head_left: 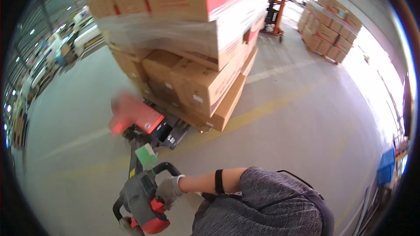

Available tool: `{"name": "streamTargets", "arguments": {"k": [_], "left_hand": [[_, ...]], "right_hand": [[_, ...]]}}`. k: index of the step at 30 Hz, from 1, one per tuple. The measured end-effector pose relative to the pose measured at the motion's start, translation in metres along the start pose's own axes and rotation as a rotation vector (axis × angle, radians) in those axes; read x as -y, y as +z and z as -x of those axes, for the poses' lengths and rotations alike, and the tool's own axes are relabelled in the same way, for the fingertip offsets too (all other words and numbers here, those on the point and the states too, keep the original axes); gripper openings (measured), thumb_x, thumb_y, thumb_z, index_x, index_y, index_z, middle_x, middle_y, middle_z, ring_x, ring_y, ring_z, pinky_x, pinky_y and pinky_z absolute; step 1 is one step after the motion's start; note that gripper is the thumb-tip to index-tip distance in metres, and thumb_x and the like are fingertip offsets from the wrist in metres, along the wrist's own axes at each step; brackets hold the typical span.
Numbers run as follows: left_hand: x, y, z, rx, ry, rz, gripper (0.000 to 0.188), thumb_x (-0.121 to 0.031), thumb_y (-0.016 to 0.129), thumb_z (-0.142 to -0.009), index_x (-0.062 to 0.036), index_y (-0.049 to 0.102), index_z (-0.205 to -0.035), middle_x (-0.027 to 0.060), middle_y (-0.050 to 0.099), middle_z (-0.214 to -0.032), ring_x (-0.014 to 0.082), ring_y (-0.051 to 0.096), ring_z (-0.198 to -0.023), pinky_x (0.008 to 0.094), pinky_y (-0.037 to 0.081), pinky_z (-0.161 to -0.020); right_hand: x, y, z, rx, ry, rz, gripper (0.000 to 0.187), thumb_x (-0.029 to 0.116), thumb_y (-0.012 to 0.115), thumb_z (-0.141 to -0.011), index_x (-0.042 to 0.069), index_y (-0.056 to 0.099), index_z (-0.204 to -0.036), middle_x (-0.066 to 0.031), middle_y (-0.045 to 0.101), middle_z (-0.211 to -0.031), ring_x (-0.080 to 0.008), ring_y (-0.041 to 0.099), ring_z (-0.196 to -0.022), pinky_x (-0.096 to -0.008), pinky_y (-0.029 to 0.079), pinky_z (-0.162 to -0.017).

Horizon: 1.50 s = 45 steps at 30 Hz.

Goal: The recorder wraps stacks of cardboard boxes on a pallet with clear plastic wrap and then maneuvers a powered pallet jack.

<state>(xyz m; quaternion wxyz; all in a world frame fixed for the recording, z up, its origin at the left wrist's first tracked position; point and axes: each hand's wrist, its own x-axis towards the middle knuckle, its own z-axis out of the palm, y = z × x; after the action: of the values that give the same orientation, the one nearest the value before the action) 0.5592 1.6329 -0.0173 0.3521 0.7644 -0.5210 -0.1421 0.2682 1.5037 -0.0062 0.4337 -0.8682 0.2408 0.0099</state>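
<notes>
My gloved right hand (170, 190) is closed round the right grip of a black and red pallet truck handle (142, 194). At the lower edge, my gloved left hand (130, 226) wraps the handle's left side, only partly in view. The handle's shaft runs up to the red and black body of the pallet truck (146, 118), blurred at its left end. A green card (146, 156) shows at the shaft. Beyond the truck's body rises a tall stack of brown cartons (192, 83), with clear stretch film (162, 35) around its upper part.
Another carton stack (328, 30) stands on a pallet at the far right. An orange and black stacker (280, 13) is behind the near stack. Wrapped goods (87, 35) line the left side. A blue bin (386, 166) sits at the right edge. A yellow line (267, 111) crosses the floor.
</notes>
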Motion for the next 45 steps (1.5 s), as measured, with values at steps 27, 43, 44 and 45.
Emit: {"name": "streamTargets", "arguments": {"k": [27, 43, 44, 45], "left_hand": [[-0.099, 0.008, -0.089, 0.022, 0.110, -0.685, 0.014, -0.009, 0.060, -0.067, -0.0115, 0.054, -0.079, 0.0100, 0.054, -0.078, 0.0310, 0.050, -0.079, 0.0411, 0.037, -0.074], [-0.253, 0.030, -0.046, -0.026, 0.142, -0.716, 0.016, -0.006, 0.060, -0.062, -0.0111, 0.050, -0.074, 0.0085, 0.052, -0.074, 0.0309, 0.050, -0.078, 0.0419, 0.036, -0.072], [-0.252, 0.035, -0.030, -0.024, 0.136, -0.726, 0.020, -0.004, 0.062, -0.059, -0.0105, 0.051, -0.074, 0.0090, 0.052, -0.074, 0.0317, 0.051, -0.078, 0.0417, 0.036, -0.071], [-0.258, 0.041, -0.016, -0.056, 0.120, -0.738, 0.018, -0.005, 0.062, -0.060, -0.0104, 0.050, -0.073, 0.0092, 0.052, -0.073, 0.0318, 0.050, -0.077, 0.0418, 0.036, -0.070]], "right_hand": [[-0.040, -0.129, -0.022, 0.157, -0.064, -0.004, 0.055, 0.051, 0.068, -0.063, 0.012, 0.059, -0.101, -0.0115, 0.062, -0.094, -0.0310, 0.060, -0.090, -0.0399, 0.046, -0.076], [-0.067, -0.191, 0.074, 0.224, -0.186, -0.030, 0.059, 0.049, 0.068, -0.065, 0.018, 0.055, -0.113, -0.0128, 0.062, -0.099, -0.0314, 0.060, -0.091, -0.0394, 0.047, -0.078], [-0.069, -0.183, 0.082, 0.226, -0.196, -0.022, 0.057, 0.048, 0.067, -0.065, 0.017, 0.055, -0.112, -0.0130, 0.062, -0.098, -0.0317, 0.060, -0.091, -0.0397, 0.047, -0.078], [-0.076, -0.168, 0.091, 0.216, -0.194, -0.027, 0.057, 0.048, 0.067, -0.065, 0.017, 0.055, -0.111, -0.0132, 0.063, -0.097, -0.0320, 0.060, -0.090, -0.0399, 0.047, -0.078]]}}
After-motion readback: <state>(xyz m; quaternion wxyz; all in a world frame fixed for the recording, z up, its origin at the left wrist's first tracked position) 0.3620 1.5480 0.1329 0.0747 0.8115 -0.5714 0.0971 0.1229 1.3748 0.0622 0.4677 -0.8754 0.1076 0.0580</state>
